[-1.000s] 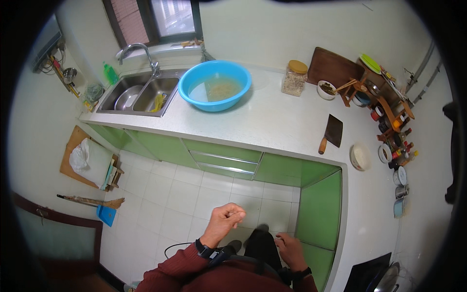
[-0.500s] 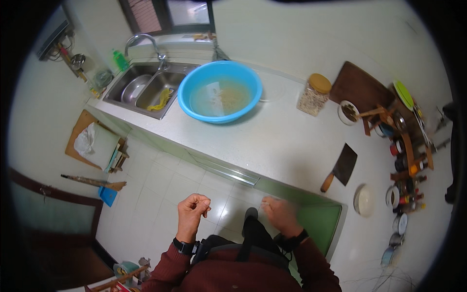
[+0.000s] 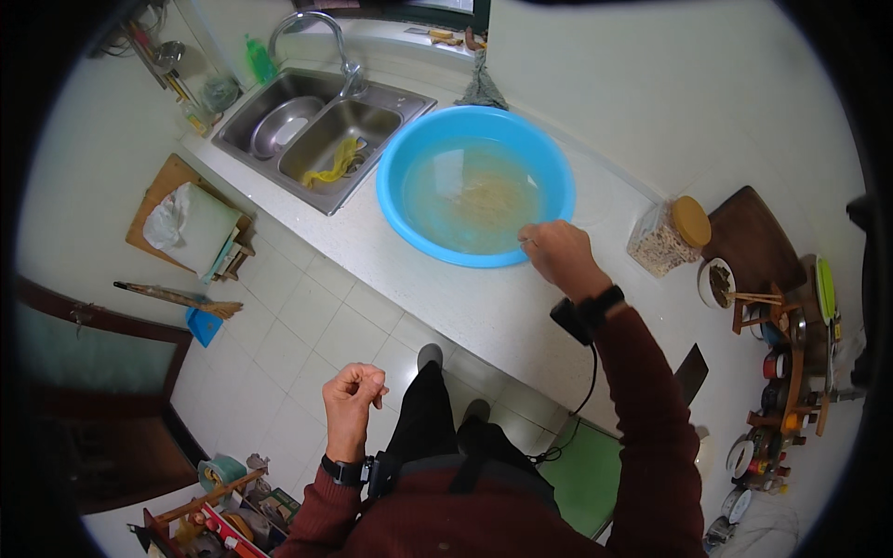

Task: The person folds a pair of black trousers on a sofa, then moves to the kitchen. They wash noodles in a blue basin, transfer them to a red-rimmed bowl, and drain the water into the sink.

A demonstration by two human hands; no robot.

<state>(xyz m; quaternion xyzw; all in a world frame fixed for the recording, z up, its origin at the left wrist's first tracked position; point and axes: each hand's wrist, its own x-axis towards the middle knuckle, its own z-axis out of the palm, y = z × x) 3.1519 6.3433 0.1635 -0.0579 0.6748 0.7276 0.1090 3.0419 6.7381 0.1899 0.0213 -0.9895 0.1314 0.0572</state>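
A large light-blue basin (image 3: pixel 402 221) of cloudy water stands on the white counter, with pale matter showing under the surface. My right hand (image 3: pixel 561 256) is at the basin's near right rim, fingers pinched together and their tips over its inner edge. Whether they touch the rim or hold something small, I cannot tell. Lower down, my left hand (image 3: pixel 350 398) hangs in front of my body above the floor. Its fingers are curled in with the thumb against them, and nothing shows in them.
A double steel sink (image 3: pixel 316 200) holding a yellow cloth (image 3: pixel 335 166) is left of the basin. To the right stand a yellow-lidded jar (image 3: pixel 658 244), a bowl (image 3: pixel 716 283) and a wooden board (image 3: pixel 755 240). A cleaver's dark blade (image 3: pixel 691 370) lies beside my right sleeve.
My right hand has moved up and forward from in front of my body to the basin's rim. The view has shifted as I stepped nearer the counter. My left hand keeps its curled shape.
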